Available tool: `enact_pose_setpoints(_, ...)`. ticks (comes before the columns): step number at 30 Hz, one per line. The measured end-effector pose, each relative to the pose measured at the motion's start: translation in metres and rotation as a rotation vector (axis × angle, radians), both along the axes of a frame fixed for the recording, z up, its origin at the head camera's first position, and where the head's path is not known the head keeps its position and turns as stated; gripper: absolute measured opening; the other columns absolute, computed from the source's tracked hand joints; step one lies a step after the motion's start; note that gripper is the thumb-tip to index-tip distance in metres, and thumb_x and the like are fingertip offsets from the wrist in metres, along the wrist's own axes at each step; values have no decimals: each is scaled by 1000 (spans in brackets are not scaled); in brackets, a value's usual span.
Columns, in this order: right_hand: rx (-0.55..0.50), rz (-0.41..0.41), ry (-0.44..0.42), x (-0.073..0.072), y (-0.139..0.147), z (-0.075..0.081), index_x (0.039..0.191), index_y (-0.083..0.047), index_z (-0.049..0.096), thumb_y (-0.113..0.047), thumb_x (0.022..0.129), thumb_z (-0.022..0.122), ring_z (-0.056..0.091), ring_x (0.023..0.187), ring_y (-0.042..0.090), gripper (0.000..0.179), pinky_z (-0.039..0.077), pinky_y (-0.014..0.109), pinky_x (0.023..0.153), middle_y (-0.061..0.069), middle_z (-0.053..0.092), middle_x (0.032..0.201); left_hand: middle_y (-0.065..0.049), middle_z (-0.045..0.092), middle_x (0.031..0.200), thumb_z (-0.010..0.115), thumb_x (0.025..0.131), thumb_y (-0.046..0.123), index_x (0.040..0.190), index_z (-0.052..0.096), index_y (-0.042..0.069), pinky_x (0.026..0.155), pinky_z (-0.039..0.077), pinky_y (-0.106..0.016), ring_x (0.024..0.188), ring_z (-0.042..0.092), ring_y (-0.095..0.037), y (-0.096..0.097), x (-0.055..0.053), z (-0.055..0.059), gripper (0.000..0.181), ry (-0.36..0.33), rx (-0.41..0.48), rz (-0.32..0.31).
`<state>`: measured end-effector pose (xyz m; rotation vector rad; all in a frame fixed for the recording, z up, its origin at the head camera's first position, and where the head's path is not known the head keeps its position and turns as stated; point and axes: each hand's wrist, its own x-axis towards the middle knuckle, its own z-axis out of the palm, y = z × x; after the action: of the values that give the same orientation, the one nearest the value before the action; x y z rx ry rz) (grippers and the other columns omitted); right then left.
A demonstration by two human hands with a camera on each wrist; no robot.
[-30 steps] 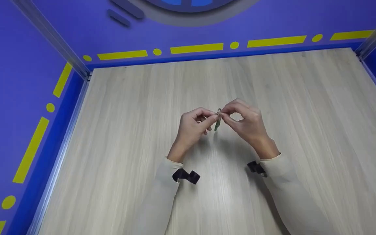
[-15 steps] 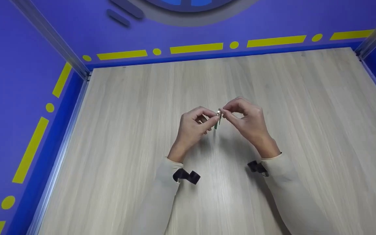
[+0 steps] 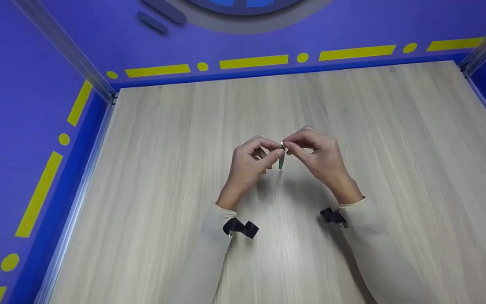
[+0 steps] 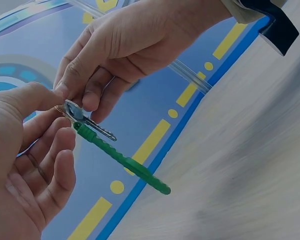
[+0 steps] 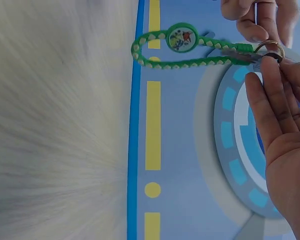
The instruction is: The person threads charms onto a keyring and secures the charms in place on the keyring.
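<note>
Just above the middle of the table, my left hand pinches a metal key ring between thumb and index finger. My right hand meets it there, its thumb and fingertips pinching the head of a silver key at the ring. Fingers partly cover this spot, so whether the key is threaded on the ring cannot be told. From the ring hangs a green braided strap shaped as a loop. A round picture charm sits on the strap, visible in the right wrist view.
Under both hands lies the pale wood-grain table. Blue walls with yellow dashes border it at the back and sides. Black wrist mounts are strapped over the light sleeves.
My right hand drew slightly right, then came back left against the ring. The key and green strap shifted a little as they hung. My left hand stayed nearly still.
</note>
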<state>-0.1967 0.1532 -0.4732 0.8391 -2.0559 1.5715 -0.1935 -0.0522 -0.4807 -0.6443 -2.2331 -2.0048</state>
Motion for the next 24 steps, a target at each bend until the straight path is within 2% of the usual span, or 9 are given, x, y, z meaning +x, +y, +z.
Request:
enact_pose_setpoints(5,8,4,13,0,-2,1,99,2,78,11,91,77,72,82,17,12,62,31,79,8,74,92,0,71,96,80,98,16,102,79,6,51,49,-25,64,62,-17,-1,0,1,11,0,6,12)
enact_pose_setpoints(12,-32,-54,-21,1,1,1,99,3,78,8,92,78,73,77,18,9,62,29,79,11,74,91,0,70,93,81,97,15,100,79,5,52,50,-25,65,62,-16,1,-1,1,11,12,23,-24)
enact_pose_setpoints(17,-41,-65,-34,3,1,2,99,4,78,10,91,78,73,78,17,10,62,29,79,16,73,91,0,69,95,80,97,14,101,77,3,52,49,-24,66,61,-15,2,-1,0,11,-20,18,-29)
enact_pose_setpoints(21,-25,-57,-17,3,0,2,98,3,78,13,89,78,73,80,15,13,61,28,79,12,73,90,0,69,98,79,98,18,103,78,5,53,47,-24,65,60,-15,2,0,0,14,-60,15,-25)
enact_pose_setpoints(24,-11,-40,1,2,0,2,97,3,78,9,91,78,72,80,15,8,61,27,80,9,74,90,0,69,97,79,99,20,103,78,5,53,46,-24,64,59,-15,2,0,1,15,-76,20,-17)
